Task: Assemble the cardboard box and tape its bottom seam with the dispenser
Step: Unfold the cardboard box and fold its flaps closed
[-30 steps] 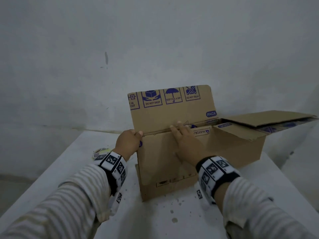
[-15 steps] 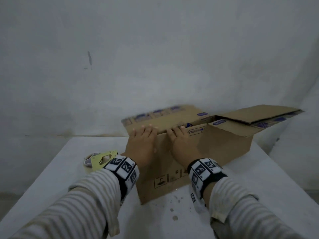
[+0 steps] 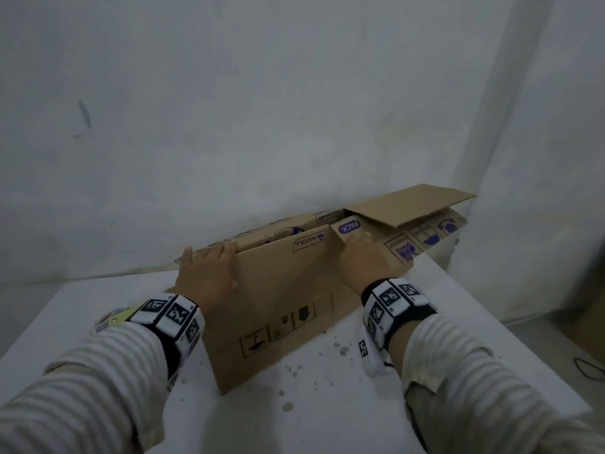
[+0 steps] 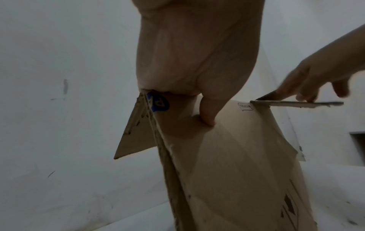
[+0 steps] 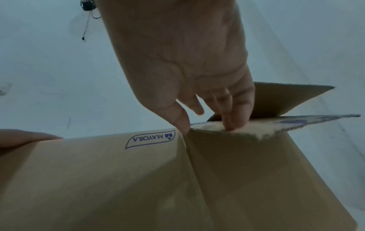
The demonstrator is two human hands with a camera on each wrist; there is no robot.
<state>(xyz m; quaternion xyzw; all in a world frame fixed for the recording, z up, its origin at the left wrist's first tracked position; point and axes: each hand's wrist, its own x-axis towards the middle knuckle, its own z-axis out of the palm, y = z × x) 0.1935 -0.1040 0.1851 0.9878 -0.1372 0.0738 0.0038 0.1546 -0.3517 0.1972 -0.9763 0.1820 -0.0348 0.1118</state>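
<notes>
A brown cardboard box [image 3: 278,290] stands on the white table [image 3: 327,404] with its printed near face toward me. My left hand [image 3: 206,270] lies over its top left edge, fingers flat on the folded-down flap. In the left wrist view the thumb [image 4: 207,112] presses the near face. My right hand [image 3: 360,257] rests at the top right corner, fingertips [image 5: 231,123] pressing down the side flap marked PACK [image 3: 350,226]. Another flap [image 3: 409,204] sticks up and out at the right. The yellow-green tape dispenser [image 3: 121,317] peeks out behind my left wrist, mostly hidden.
A grey-white wall [image 3: 294,109] rises right behind the box. The table's right edge drops to the floor, where a dark cable [image 3: 589,368] lies. Small dark stains [image 3: 288,404] speckle the table in front of the box.
The tall printed flap has been folded down onto the box top. My hands have spread apart, the left to the left end, the right to the right corner flap.
</notes>
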